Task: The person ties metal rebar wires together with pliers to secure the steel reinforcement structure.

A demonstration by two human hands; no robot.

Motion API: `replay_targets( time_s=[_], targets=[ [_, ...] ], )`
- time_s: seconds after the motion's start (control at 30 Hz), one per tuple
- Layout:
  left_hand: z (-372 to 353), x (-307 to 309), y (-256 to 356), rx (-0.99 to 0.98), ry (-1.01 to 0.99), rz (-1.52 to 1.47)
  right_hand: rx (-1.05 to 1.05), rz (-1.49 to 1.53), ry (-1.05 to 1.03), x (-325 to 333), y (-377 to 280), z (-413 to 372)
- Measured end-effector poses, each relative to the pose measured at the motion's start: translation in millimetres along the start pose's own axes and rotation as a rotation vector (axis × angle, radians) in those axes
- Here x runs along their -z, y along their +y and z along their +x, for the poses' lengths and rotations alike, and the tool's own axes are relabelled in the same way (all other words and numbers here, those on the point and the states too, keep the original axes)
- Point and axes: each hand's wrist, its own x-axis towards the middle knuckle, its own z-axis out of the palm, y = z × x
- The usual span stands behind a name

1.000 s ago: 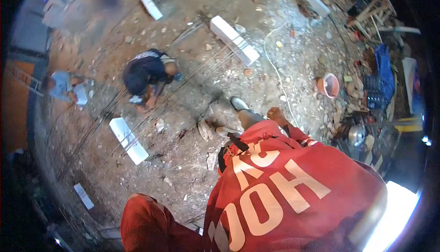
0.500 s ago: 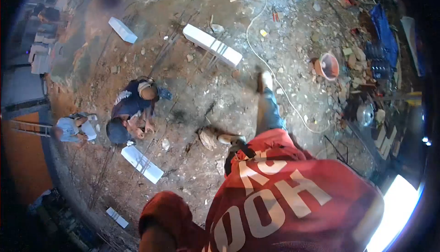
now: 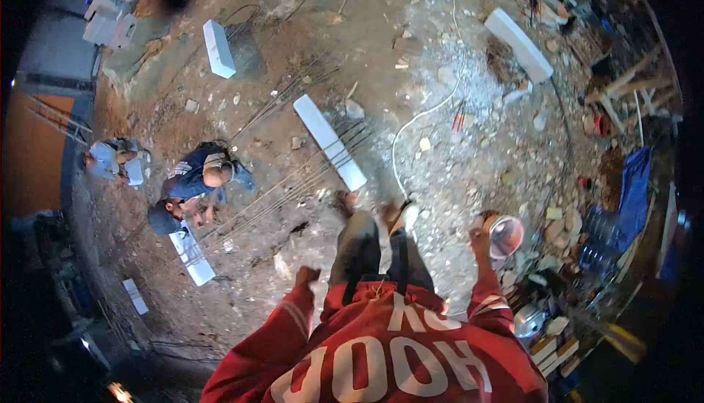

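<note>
My left hand [image 3: 308, 276] hangs beside my left leg, fingers curled together, with nothing visible in it. My right hand [image 3: 479, 240] overlaps the left edge of a pinkish bucket [image 3: 507, 236]; its fingers are unclear, and I cannot tell whether it touches the bucket. Ahead of my feet lies a long white block [image 3: 319, 128] with thin rods [image 3: 293, 190] across its near end. To the left a crouching co-worker [image 3: 196, 183] in dark clothes bends over another white block [image 3: 192, 260], hands close to it.
A second person [image 3: 111, 161] in light blue sits at far left. More white blocks lie at upper left [image 3: 218, 49] and upper right [image 3: 519, 45]. A white cable [image 3: 425, 113] crosses the rubble past red-handled pliers [image 3: 459, 118]. Blue tarp [image 3: 634, 190], large bottles [image 3: 600, 240] and planks line the right.
The view has turned, so the ground layout is rotated. Both my hands have come into sight, and my feet are now close together near the long block. The bucket appears lower in view.
</note>
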Motion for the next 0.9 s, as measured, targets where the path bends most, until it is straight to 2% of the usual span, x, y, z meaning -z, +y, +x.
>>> replay_targets(
  time_s=[0.03,0.07,0.1,0.17,0.2,0.23,0.27,0.3,0.33,0.37,0.4,0.43,0.47,0.5,0.53,0.57,0.6,0.67,0.73,0.8,0.83,0.87,0.9],
  targets=[
    [-19,-13,7,-0.117,0.095,0.021,0.021,0.096,0.088,17,11,65],
    [-44,-9,21,-0.141,0.144,-0.13,-0.072,0.115,0.089,80,-51,118],
    [-70,2,37,-0.162,0.194,-0.286,-0.134,0.554,0.075,100,-67,166],
    [-70,15,68,-0.02,0.205,-0.56,-0.389,0.719,-0.163,120,-51,258],
    [-62,26,85,0.006,0.212,-0.515,-0.326,0.592,-0.083,125,-57,289],
    [-26,5,93,-0.143,0.415,-0.272,-0.259,0.464,0.0,136,-84,321],
    [-15,20,114,-0.106,0.449,-0.371,0.133,0.317,0.08,139,-85,346],
    [-1,46,138,-0.065,0.493,-0.471,0.171,-0.005,-0.007,151,-101,364],
    [16,75,165,-0.054,0.509,-0.517,0.164,-0.135,-0.052,150,-115,373],
    [29,104,195,0.112,0.478,-0.769,0.396,-0.416,0.099,120,-82,381],
    [56,137,217,0.276,0.442,-1.017,0.501,-0.464,0.047,117,-82,381],
    [90,155,239,0.004,0.612,-0.87,0.249,-0.133,-0.243,98,-29,379],
    [107,166,250,-0.26,0.746,-0.692,-0.075,0.153,-0.423,79,21,378],
    [113,198,271,-0.221,0.754,-0.89,0.295,-0.328,-0.412,88,-1,368],
    [81,304,300,-0.053,0.434,-1.572,0.203,-0.358,-0.561,98,-29,379],
    [75,336,313,-0.118,0.512,-1.715,0.12,-0.358,-0.666,106,-46,388],
    [70,362,324,-0.078,0.516,-1.732,0.107,-0.386,-0.739,112,-62,407],
    [63,400,339,0.028,0.478,-1.872,0.215,-0.488,-0.826,122,-100,468],
    [63,420,350,0.136,0.479,-1.95,0.512,-0.669,-0.862,121,-137,551],
    [75,410,371,0.25,0.495,-1.953,0.915,-0.877,-0.78,93,-190,665],
    [70,421,377,0.349,0.439,-1.992,0.779,-0.67,-0.798,67,-206,722],
    [69,427,384,0.435,0.426,-2.019,1.267,-0.547,-0.277,35,-240,769],
    [72,421,401,0.609,0.42,-1.999,1.088,-0.987,-0.575,-1,-272,826]
  ],
)
